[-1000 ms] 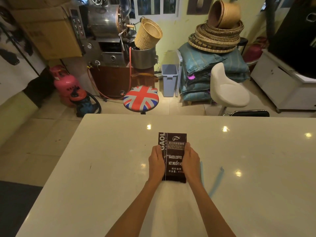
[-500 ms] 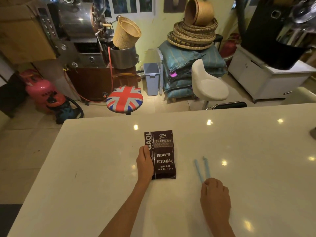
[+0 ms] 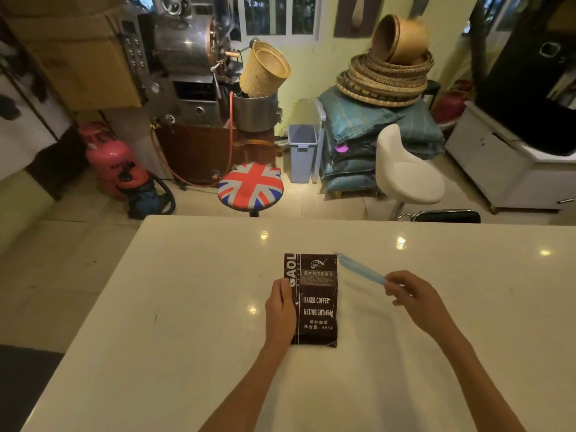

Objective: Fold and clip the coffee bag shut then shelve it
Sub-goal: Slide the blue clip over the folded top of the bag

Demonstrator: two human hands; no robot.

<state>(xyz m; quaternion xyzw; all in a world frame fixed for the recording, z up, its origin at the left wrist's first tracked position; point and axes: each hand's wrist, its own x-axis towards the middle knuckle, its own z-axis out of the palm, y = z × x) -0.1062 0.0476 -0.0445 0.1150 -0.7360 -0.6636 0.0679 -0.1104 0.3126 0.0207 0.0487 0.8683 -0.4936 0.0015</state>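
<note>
A dark brown coffee bag [image 3: 316, 299] with white lettering lies flat on the white table [image 3: 187, 307], its far end pointing away from me. My left hand [image 3: 280, 310] rests on the bag's left edge and holds it down. My right hand [image 3: 416, 299] is raised to the right of the bag and pinches one end of a long light-blue clip [image 3: 360, 269]. The clip slants up and to the left, and its far tip sits near the bag's top right corner.
Past the table's far edge stand a Union Jack stool [image 3: 251, 190], a white chair [image 3: 405, 174] and a black chair back [image 3: 442, 216]. A coffee roaster [image 3: 193, 73], a pink gas cylinder [image 3: 109, 157] and stacked baskets [image 3: 386, 76] line the wall.
My right hand left the bag, reached to the clip lying on the table at the right, picked it up and carried it toward the bag's top. The left hand stayed on the bag.
</note>
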